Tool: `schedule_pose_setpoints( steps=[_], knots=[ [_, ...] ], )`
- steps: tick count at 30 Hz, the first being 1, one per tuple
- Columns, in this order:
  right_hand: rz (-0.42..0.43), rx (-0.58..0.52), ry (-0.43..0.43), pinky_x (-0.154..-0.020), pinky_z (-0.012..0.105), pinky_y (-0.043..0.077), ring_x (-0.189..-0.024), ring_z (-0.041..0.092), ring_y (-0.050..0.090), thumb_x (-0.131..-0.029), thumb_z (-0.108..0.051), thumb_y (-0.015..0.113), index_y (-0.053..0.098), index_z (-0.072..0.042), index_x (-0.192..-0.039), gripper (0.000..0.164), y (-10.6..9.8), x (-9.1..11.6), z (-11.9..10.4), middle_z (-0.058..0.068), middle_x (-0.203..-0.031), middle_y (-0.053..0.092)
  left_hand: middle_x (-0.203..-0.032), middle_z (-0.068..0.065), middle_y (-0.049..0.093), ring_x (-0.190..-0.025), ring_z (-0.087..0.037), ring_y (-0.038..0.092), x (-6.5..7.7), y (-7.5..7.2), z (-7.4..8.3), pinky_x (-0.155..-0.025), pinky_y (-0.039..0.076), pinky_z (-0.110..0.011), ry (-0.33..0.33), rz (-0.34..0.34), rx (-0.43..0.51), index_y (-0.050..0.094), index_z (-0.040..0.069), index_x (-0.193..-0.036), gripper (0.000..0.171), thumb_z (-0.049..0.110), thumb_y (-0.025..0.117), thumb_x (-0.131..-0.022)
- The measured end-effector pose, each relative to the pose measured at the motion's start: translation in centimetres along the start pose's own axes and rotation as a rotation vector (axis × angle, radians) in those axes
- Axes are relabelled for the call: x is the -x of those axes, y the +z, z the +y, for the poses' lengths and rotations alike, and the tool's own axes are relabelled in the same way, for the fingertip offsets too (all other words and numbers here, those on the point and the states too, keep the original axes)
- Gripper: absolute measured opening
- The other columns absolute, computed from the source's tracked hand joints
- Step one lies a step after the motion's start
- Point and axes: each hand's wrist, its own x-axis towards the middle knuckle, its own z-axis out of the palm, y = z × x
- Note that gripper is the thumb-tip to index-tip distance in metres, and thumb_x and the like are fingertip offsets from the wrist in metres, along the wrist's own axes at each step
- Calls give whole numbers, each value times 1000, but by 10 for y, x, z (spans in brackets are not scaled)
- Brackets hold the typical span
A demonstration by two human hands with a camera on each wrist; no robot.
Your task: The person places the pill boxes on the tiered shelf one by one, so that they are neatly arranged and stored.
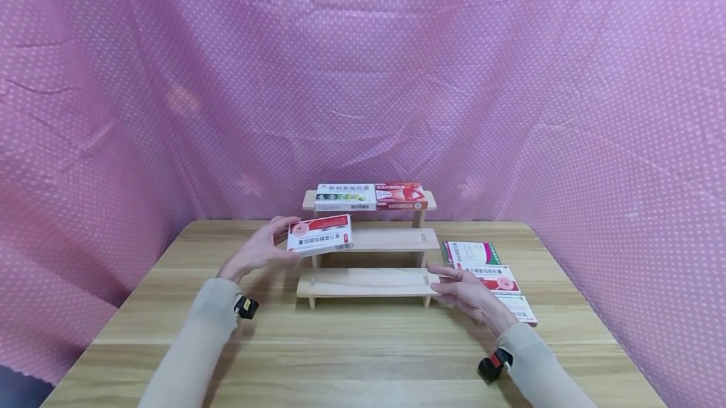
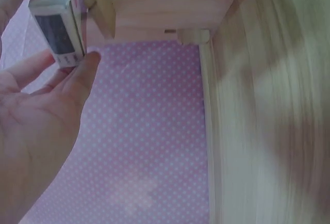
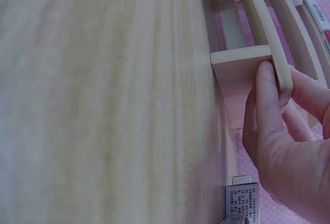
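My left hand (image 1: 263, 245) holds a white and red medicine box (image 1: 320, 236) by its left end, tilted over the left part of the middle tier. In the left wrist view the fingers and thumb lie around the medicine box (image 2: 58, 25), close beside the wood. A three-tier wooden display stand (image 1: 363, 282) stands mid-table. My right hand (image 1: 467, 294) pinches the right end of its lowest tier. The right wrist view shows the thumb and fingers on opposite faces of that shelf board (image 3: 281, 72).
On the top tier lie a white and green medicine box (image 1: 346, 197) and a red medicine box (image 1: 401, 196). Right of the stand, a white, green and purple box (image 1: 473, 253), a white and red box (image 1: 501, 280) and a white box (image 1: 518, 308) lie on the table (image 1: 340, 357). Pink dotted cloth (image 1: 363, 80) hangs behind.
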Motion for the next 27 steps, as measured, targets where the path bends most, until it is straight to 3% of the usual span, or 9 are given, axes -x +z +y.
schedule_pose_setpoints(
  steps=[6,9,13,18,23,27],
  knots=[
    [5,-2,5,-89,28,58,-96,13,62,-91,-5,67,42,-4,-147,62,1,1,0,16,-132,42,-152,-13,39,-138,-38,39,-5,11,5,-113,31,-63,-25,30,-39,38,18,-150,94,32,88,-71],
    [-1,-1,2,-91,29,57,-100,13,64,-91,-5,66,41,-4,-147,61,0,1,0,22,-143,40,-152,-13,40,-138,-39,38,-8,16,8,-113,30,-65,-36,41,-41,38,20,-150,95,32,88,-70],
    [-3,-5,0,-95,31,56,-107,13,65,-92,-3,64,41,-4,-147,60,0,2,0,21,-156,31,-151,-15,42,-137,-40,38,-11,21,11,-111,30,-67,-43,45,-28,37,18,-151,94,31,87,-72],
    [13,0,7,-95,31,56,-106,14,65,-91,-4,65,44,-5,-146,59,1,2,-1,21,-154,35,-148,-17,45,-136,-38,41,-14,26,11,-113,31,-62,-30,55,-23,38,13,-150,92,33,85,-74],
    [18,3,8,-95,33,56,-104,14,65,-91,-7,67,44,-5,-146,60,1,2,-1,22,-149,39,-150,-15,44,-138,-38,39,-14,29,14,-112,30,-65,-34,88,-69,39,14,-149,95,45,84,-72],
    [11,-5,5,-97,34,55,-105,14,65,-91,-6,67,43,-4,-146,60,1,2,-1,23,-153,35,-154,-10,40,-142,-35,35,-14,34,16,-113,27,-66,-87,85,-22,37,20,-151,100,53,84,-68]
  ],
)
